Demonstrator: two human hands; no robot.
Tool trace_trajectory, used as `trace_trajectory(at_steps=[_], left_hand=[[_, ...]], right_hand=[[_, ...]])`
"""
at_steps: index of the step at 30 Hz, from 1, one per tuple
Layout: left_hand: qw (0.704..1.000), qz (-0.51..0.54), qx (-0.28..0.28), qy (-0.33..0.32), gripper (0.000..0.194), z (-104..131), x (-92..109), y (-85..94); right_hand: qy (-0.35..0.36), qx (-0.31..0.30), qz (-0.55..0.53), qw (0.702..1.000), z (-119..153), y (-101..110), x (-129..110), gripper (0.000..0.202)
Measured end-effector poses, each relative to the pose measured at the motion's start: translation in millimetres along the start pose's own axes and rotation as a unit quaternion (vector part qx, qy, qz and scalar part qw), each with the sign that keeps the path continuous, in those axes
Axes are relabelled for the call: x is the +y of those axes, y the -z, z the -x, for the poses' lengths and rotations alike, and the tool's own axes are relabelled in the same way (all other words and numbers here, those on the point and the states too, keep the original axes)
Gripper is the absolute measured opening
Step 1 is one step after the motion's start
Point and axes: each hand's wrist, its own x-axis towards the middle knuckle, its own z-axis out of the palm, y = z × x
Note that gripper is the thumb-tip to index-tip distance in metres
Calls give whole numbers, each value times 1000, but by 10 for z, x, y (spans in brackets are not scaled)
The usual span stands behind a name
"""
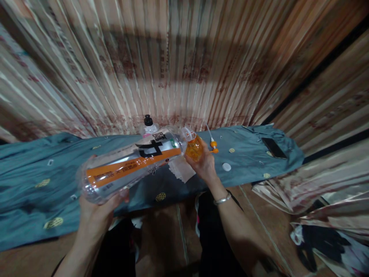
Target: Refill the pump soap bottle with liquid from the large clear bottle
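Note:
My left hand (99,206) is wrapped round the lower end of a large clear plastic bottle (129,161) with an orange and silver label. The bottle lies tilted, its neck pointing right toward a small bottle (194,148) that looks orange. My right hand (206,163) grips that small bottle, its clear mouth up beside the large bottle's neck. I cannot tell whether the two mouths touch or whether liquid passes. Just past my right hand lies an orange pump top (213,145) with a thin white tube. A white round cap (226,167) rests nearby.
A long surface under a teal cloth (245,165) runs across the view. On it are a bottle with a black top (148,121), a white tissue (183,171) and a dark phone (273,148). Pleated curtains (187,57) hang behind. Clothes (325,242) lie low at right.

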Motion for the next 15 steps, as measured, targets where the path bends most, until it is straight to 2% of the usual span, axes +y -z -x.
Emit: trace_trajectory(at_steps=[7,15], left_hand=[[999,-15,-20,-21,100,-5,6,9],[1000,-16,-20,-14,104,-13,26,-25]], right_hand=[[-13,-1,17,1000,-1,1,3,82],[-10,5,13,1000,1,-11,19,81]])
